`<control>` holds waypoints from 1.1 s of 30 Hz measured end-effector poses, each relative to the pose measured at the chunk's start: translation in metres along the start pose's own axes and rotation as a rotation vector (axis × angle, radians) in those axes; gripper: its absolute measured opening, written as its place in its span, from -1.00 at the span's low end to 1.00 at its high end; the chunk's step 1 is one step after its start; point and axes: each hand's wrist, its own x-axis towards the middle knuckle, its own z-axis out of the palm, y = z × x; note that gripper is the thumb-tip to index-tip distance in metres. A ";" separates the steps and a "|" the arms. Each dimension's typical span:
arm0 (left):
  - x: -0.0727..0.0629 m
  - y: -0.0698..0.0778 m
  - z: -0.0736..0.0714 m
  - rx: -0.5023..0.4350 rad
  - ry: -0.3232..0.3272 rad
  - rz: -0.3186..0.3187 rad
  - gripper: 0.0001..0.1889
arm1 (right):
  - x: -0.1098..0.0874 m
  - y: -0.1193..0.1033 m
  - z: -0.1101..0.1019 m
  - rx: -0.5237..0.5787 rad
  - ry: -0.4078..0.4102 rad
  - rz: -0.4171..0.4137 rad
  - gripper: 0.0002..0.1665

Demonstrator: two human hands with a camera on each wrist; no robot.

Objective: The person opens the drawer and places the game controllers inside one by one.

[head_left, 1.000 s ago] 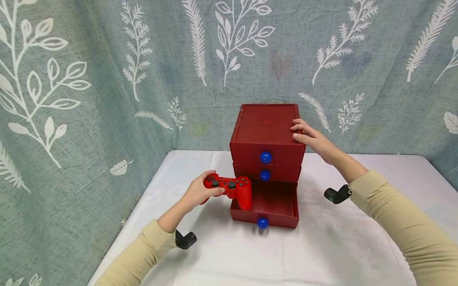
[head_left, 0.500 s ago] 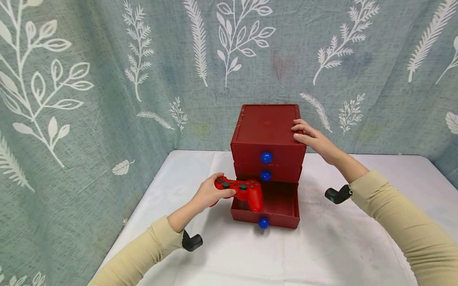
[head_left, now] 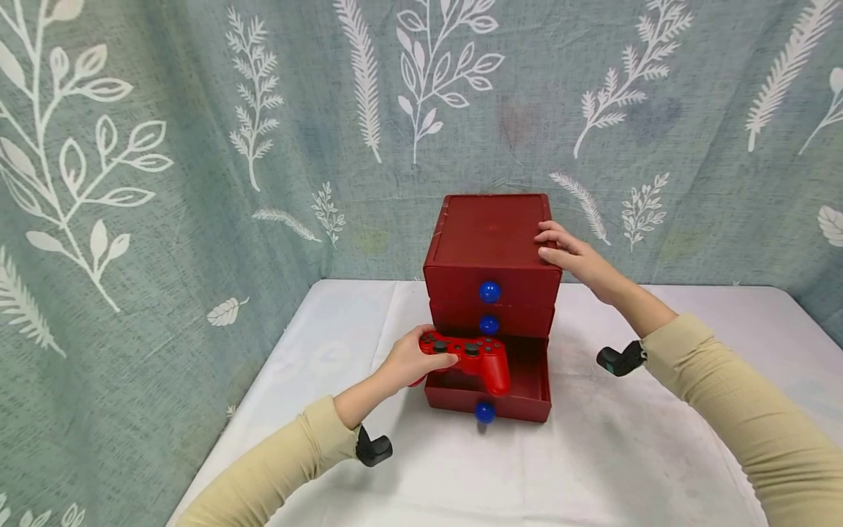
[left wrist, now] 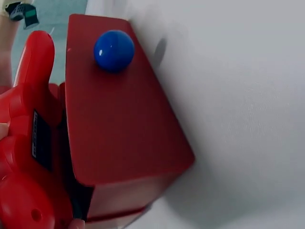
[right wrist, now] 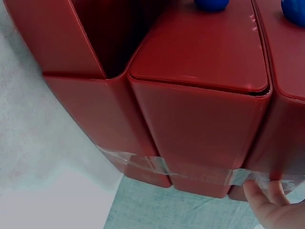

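Observation:
My left hand (head_left: 410, 360) grips a red game controller (head_left: 495, 372) by its left end, thumb on top. The controller is held over the pulled-out bottom drawer (head_left: 454, 399) of a dark red chest of drawers (head_left: 494, 234). In the left wrist view the controller (left wrist: 28, 143) is close above the drawer's front panel (left wrist: 114, 119), which carries a blue knob (left wrist: 114, 51). My right hand (head_left: 568, 252) rests on the chest's top right edge, fingers spread. In the right wrist view the fingers (right wrist: 257, 195) touch the chest's side near a strip of clear tape (right wrist: 209, 175).
Two upper drawers with blue knobs (head_left: 489, 292) are pushed in. A white cloth (head_left: 626, 439) covers the table under the chest. Behind and to the left hangs a green curtain (head_left: 369, 205) with white leaf prints.
My left hand has carried the controller to the right, from the drawer's left side to over its middle. The right hand and the chest have stayed in place.

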 end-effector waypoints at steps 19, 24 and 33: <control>0.010 0.014 0.023 0.092 -0.036 -0.022 -0.14 | -0.001 -0.001 0.001 -0.006 -0.006 -0.010 -0.47; 0.014 0.015 0.026 0.165 -0.055 -0.008 -0.18 | -0.001 0.000 0.001 0.004 -0.008 -0.011 -0.47; 0.021 0.021 0.034 0.369 -0.111 0.022 -0.37 | 0.000 0.002 0.001 0.008 -0.003 -0.007 -0.48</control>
